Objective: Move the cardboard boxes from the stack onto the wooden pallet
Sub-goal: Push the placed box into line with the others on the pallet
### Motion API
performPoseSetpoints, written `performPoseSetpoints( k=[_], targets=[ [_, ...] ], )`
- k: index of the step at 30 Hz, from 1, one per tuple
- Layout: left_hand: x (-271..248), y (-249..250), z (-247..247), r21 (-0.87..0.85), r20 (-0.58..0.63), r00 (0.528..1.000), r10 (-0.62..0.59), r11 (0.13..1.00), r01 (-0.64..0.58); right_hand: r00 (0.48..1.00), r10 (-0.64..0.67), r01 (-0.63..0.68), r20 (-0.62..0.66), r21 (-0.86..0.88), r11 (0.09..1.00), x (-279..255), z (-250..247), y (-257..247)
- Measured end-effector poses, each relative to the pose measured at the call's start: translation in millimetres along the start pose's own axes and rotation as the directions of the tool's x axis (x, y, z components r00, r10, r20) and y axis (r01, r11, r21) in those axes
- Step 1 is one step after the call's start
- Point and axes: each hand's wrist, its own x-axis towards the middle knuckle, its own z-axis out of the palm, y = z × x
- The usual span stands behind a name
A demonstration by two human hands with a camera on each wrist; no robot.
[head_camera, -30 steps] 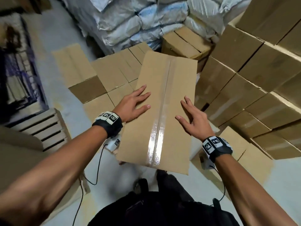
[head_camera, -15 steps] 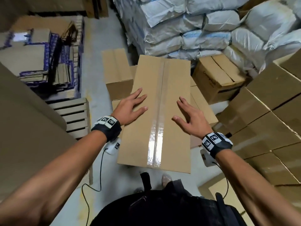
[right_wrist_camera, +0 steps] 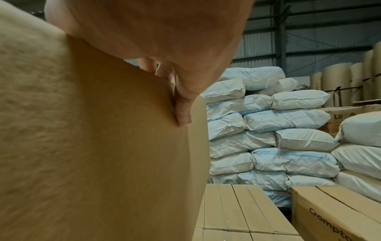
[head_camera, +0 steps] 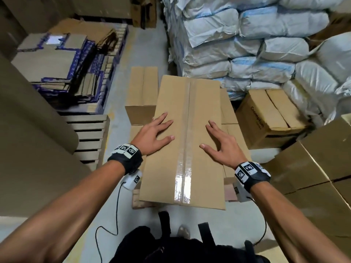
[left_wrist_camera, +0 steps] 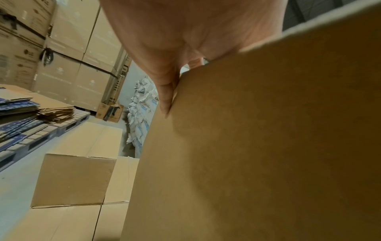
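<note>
I carry a long taped cardboard box (head_camera: pixel 188 141) level in front of me, above the boxes (head_camera: pixel 142 92) lying on the low wooden pallet (head_camera: pixel 140 200). My left hand (head_camera: pixel 153 135) lies over the box's left top edge with fingers spread straight. My right hand (head_camera: pixel 220 147) does the same on the right edge. In the left wrist view the palm (left_wrist_camera: pixel 185 32) presses the box's side (left_wrist_camera: pixel 257 154). The right wrist view shows the right palm (right_wrist_camera: pixel 154 29) against the other side (right_wrist_camera: pixel 92 146). The cardboard box stack (head_camera: pixel 319 164) stands at the right.
Stacked white sacks (head_camera: pixel 247 44) rise behind the pallet. A printed brown carton (head_camera: pixel 269 118) sits between sacks and stack. An empty slatted pallet (head_camera: pixel 89 133) and flattened cartons (head_camera: pixel 62 63) lie to the left, beside a big brown roll (head_camera: pixel 28 130).
The view has swung left, away from the stack, and the carried box now hangs over the boxes on the pallet. Both hands keep the same hold.
</note>
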Motion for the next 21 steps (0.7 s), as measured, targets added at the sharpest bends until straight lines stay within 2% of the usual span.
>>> performPoseSetpoints(
  k=[7, 21],
  targets=[
    [46.6, 5.9, 26.2, 0.012, -0.011, 0.998, -0.068, 0.998, 0.068, 0.995, 0.006, -0.007, 0.1, 0.008, 1.0, 50.2, -15.4, 52.6],
    [159.3, -70.7, 34.8, -0.039, 0.028, 0.995, -0.099, 0.994, 0.1, 0.988, 0.042, -0.043, 0.152, 0.0, 0.999, 173.3, 1.1, 102.8]
  ],
)
